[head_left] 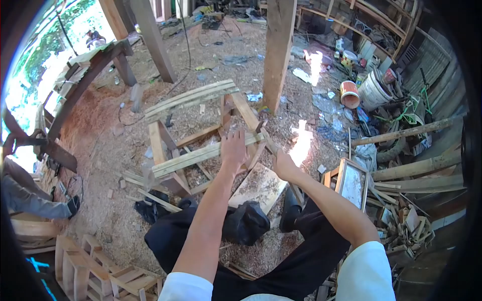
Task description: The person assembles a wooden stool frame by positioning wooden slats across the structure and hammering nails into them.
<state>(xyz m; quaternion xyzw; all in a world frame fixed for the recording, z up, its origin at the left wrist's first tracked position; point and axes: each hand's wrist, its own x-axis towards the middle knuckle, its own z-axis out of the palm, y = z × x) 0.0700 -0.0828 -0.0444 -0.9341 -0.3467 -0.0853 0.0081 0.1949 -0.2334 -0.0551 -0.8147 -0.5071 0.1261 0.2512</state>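
A low wooden frame (157, 143) with slanted legs stands on the ground before me. One pale slat (188, 103) lies across its far side and another slat (193, 159) across its near side. My left hand (234, 146) is closed over the near slat, close to its right end. In my right hand (285, 166), fingers wrapped round, is the wooden handle of a hammer (269, 141); its dark head is at the slat's right end. Whether the head touches the slat, I cannot tell. A flat board (258, 188) lies below, between my legs.
Wooden posts (278, 60) rise beyond the frame. Buckets (350, 95), a tyre and scrap wood (409, 226) line the right side. Small wooden frames (80, 263) stand at lower left. A person's leg (37, 195) is at the left edge. Shavings and litter cover the ground.
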